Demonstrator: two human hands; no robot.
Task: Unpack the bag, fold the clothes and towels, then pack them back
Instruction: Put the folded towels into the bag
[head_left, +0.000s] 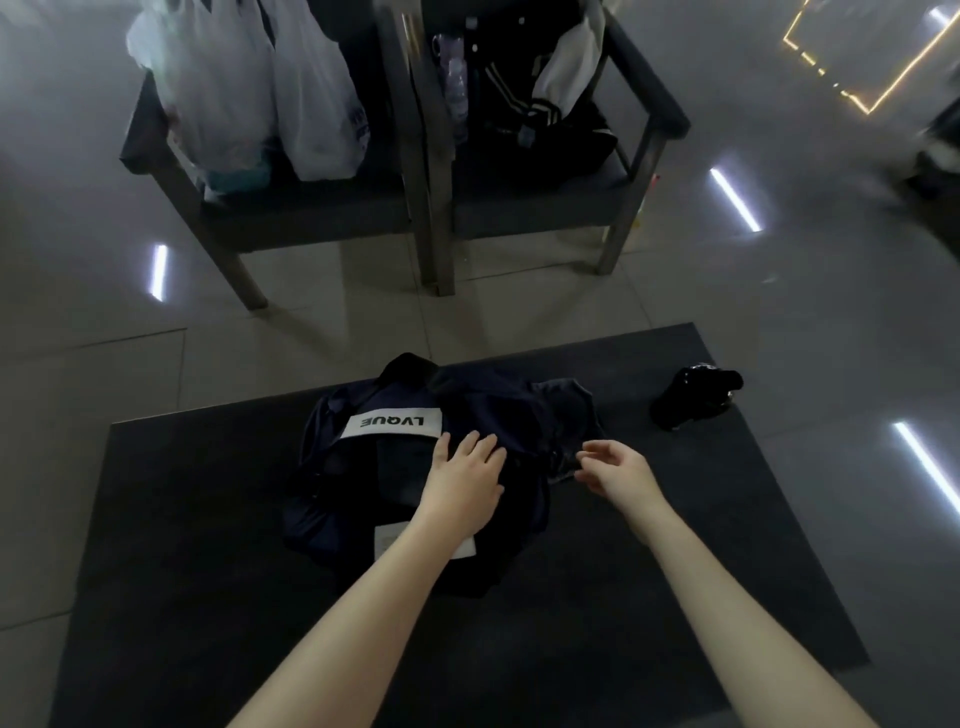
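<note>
Counter (208, 571), matte black, flat. Navy bag (363, 467), soft slumped cloth with a white label, lies directly under our left grip (462, 483), whose fingers are straight and pressing flat. Right grip (615, 470) has fingers curled at the bag's right edge; whether it holds anything we cannot tell. Glossy black bundle (696, 397) lies beyond it, rightward. Risk, we judge: limp cloth bunches and snags the contents.

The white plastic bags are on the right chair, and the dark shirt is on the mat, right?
Not quite. The white plastic bags sit on the left chair, not the right one. The dark shirt is on the mat, as the head view shows.
</note>
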